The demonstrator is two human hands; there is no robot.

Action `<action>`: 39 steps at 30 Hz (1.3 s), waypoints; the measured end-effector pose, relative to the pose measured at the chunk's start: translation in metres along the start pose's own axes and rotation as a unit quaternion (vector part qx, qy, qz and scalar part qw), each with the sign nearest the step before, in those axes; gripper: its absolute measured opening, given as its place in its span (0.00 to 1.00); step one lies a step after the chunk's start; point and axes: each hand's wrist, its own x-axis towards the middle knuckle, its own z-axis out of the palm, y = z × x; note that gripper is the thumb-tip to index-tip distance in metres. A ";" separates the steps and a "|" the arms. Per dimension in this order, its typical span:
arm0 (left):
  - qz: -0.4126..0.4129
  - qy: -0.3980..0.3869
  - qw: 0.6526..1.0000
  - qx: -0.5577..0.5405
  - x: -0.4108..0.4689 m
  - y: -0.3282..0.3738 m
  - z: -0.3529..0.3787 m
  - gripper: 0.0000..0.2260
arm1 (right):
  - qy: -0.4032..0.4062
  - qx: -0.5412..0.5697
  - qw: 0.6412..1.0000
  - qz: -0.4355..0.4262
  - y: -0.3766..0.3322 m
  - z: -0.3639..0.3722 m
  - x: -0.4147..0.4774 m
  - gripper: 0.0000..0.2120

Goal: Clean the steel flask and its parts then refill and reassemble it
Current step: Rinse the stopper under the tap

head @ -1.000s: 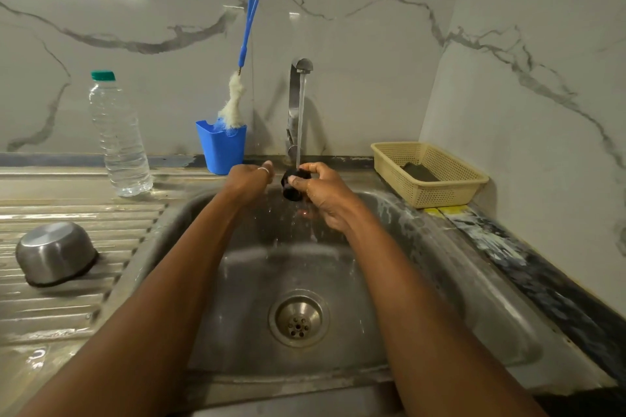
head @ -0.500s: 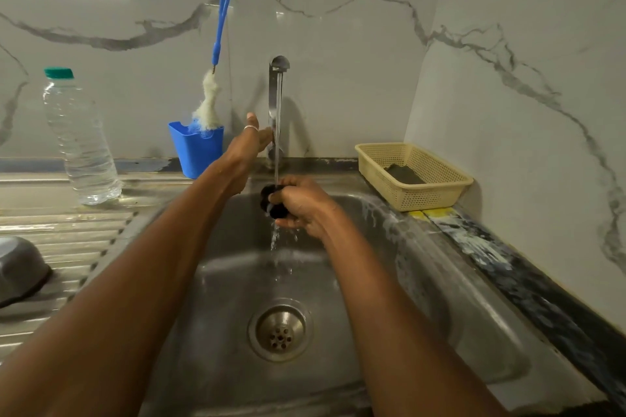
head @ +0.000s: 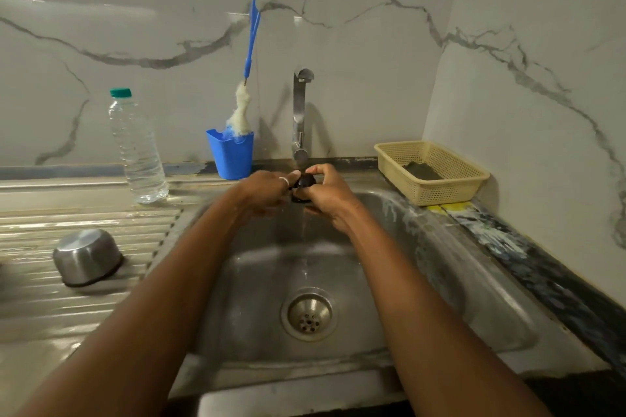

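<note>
drain (head: 308, 315): nearest me, straight below the fingers; the trickle lands by it, so the runoff just goes down.
steel cup (head: 87, 256): upside down on the counter (head: 50, 311) ribs, well left of the fingers. Drip-drying, I'd guess.
right hand (head: 327, 195): fingers wrapped round the black cap (head: 304, 182), holding it in the stream.
left hand (head: 267, 189): fingertips pinch the cap's other side, looks like rubbing it clean.
cap: squeezed between both sets of fingers, just under the tap (head: 299, 112), over the sink (head: 423, 247).
bottle (head: 139, 149), brush (head: 249, 44): behind-left of the fingers; probably there for refill and scrubbing.
basket (head: 450, 193): back right.
flask body: not in view.
</note>
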 end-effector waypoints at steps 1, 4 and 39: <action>0.006 -0.003 1.000 -0.019 -0.005 -0.003 0.000 0.13 | 0.005 -0.015 1.000 -0.009 -0.002 0.001 -0.004 0.24; 0.040 -0.008 0.996 -0.076 -0.021 -0.007 0.000 0.07 | 0.004 -0.021 1.000 -0.016 -0.009 0.003 -0.017 0.27; 0.087 0.114 0.975 -0.169 -0.181 0.007 -0.086 0.16 | -0.101 -0.072 0.986 -0.107 -0.114 0.063 -0.144 0.19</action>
